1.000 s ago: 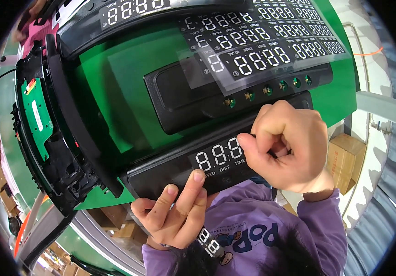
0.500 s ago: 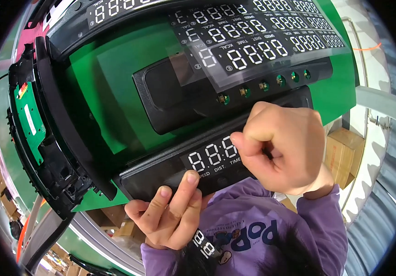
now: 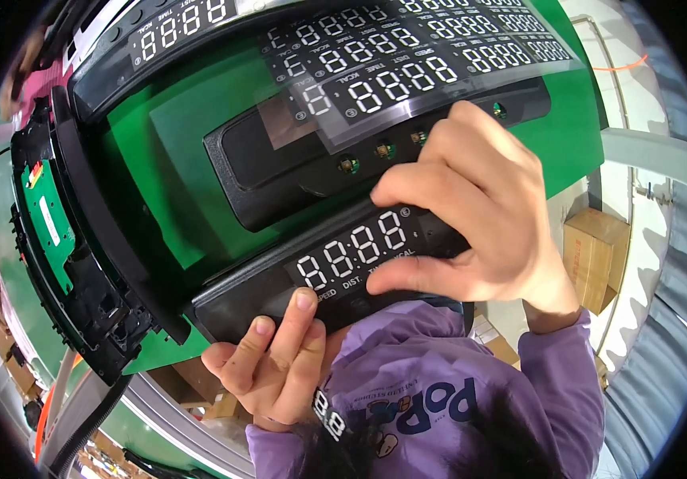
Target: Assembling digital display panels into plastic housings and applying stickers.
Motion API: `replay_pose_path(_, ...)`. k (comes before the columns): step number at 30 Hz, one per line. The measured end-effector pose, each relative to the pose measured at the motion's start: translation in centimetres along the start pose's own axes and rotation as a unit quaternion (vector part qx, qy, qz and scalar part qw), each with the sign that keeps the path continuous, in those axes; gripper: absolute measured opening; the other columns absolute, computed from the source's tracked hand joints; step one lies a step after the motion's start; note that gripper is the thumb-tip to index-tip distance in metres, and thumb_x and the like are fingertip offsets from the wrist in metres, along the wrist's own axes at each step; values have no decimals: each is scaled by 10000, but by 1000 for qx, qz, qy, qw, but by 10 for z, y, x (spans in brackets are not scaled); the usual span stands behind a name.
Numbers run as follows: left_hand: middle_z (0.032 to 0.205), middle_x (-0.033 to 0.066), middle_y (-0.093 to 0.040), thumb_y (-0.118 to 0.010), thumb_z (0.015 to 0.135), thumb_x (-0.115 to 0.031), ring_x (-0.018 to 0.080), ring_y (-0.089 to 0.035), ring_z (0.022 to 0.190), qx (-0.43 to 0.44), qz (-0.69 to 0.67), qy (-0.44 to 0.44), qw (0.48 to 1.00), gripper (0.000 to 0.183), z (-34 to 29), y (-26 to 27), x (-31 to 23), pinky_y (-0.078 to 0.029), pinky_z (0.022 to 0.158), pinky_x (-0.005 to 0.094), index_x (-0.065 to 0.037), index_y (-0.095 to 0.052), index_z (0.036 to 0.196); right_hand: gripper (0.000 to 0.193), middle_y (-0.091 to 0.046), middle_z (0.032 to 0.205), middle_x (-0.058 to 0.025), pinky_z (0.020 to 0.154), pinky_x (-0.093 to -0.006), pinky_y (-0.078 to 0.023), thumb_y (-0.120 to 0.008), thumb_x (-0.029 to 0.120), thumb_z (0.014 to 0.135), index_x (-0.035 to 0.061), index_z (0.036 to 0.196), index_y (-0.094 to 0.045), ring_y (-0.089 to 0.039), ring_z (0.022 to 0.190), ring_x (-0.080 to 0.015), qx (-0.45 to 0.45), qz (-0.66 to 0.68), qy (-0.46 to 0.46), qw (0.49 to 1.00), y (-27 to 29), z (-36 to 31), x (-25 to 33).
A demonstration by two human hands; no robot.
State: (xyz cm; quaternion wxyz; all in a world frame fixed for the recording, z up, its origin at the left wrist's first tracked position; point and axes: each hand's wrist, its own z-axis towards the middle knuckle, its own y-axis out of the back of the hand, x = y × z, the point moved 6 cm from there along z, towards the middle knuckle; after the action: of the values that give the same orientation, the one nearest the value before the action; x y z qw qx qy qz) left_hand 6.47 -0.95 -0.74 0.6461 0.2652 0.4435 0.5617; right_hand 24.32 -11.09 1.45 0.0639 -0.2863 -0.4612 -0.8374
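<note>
A long black display housing (image 3: 236, 299) lies slantwise in front of me, its digit window (image 3: 355, 251) facing up. My left hand (image 3: 276, 363) rests at its near left edge, fingers stretched and apart, one fingertip touching beside the first digit. From beneath that hand sticks a small strip with white digits (image 3: 329, 415); how it is held is hidden. My right hand (image 3: 479, 215) arches over the housing's right part, thumb and index finger apart with nothing visible between them. Its palm covers the housing's right end.
Beyond lies a second black housing (image 3: 252, 164) with small circuit parts in holes, partly under clear sheets of digit labels (image 3: 399, 84). At left stands an opened black frame with a green circuit board (image 3: 47, 227). Another display housing (image 3: 104, 80) is far left. A cardboard box (image 3: 595, 259) stands at right.
My right hand has gone from a closed fist to spread fingers, uncovering the last digit. My left hand keeps its place on the housing. The whole view has shifted slightly.
</note>
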Motion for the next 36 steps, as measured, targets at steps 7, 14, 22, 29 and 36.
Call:
replay_pose_path(7, 1033, -55, -729, -721, 835, -338, 166, -555, 900, -12, -54, 70, 996, 190, 6, 4, 6, -397, 780, 284, -150, -703, 810, 299, -595, 834, -77, 707, -377, -455, -781, 63, 637, 42, 817, -542, -577, 759, -263, -15, 143, -15, 990, 14, -15, -19)
replay_pose_path(14, 1064, 116, -703, -467, 967, -402, 294, -594, 1037, -140, -265, 130, 945, 439, -11, 24, 18, -396, 953, 421, -43, -718, 940, 525, -589, 1119, -81, 923, -473, -437, -834, 286, 545, 88, 985, -628, -546, 1087, -339, 43, -76, 26, 996, 19, -35, 11)
replay_pose_path(22, 1210, 108, -644, -771, 626, -6, 343, -517, 1226, -140, -212, 143, 956, 395, -32, 14, 20, -385, 1048, 456, -62, -701, 1012, 499, -634, 1140, -89, 888, -402, -509, -836, 218, 507, 76, 928, -610, -603, 1060, -300, 10, -51, 102, 993, 25, -40, 16)
replay_pose_path(29, 1133, 105, -665, -759, 617, 82, 313, -576, 1152, -205, -191, 106, 954, 367, -20, 26, 20, -442, 998, 408, -33, -690, 959, 423, -699, 917, -134, 706, -370, -560, -805, 192, 556, 56, 901, -601, -692, 826, -296, -3, -81, 149, 985, 34, -33, 28)
replay_pose_path(36, 1034, 122, -675, -750, 688, 69, 212, -628, 994, -261, -333, 168, 891, 283, -13, 29, 30, -470, 895, 320, -14, -665, 945, 272, -547, 550, -151, 507, -348, -440, -686, 243, 684, -22, 738, -653, -562, 488, -276, 195, 62, 6, 979, 38, -7, 16)
